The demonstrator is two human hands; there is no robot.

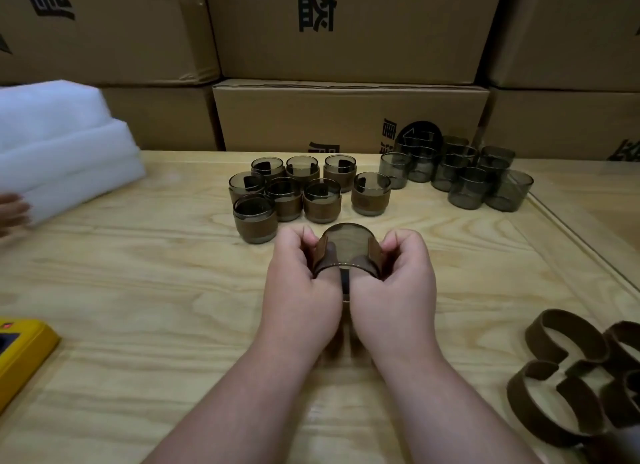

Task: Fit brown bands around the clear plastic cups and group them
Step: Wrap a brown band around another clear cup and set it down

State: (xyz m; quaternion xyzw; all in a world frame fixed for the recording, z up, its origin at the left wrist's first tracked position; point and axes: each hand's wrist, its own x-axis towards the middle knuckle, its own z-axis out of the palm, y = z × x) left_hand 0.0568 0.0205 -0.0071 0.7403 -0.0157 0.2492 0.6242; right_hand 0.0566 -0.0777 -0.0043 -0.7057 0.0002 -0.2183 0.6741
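Above the table's middle, my left hand (302, 280) and my right hand (398, 276) hold one smoky clear cup (346, 247) on its side, base toward me. Each hand pinches an edge of the brown band (375, 259) that sits partly around that cup. Just behind, a group of several banded cups (294, 193) stands upright. Farther right at the back stands a cluster of several bare cups (460, 172). Loose brown bands (568, 370) lie at the front right.
White foam sheets (59, 152) are stacked at the left, with another person's hand (12, 210) beside them. A yellow device (20, 352) lies at the front left edge. Cardboard boxes (346, 117) wall off the back of the wooden table (156, 290).
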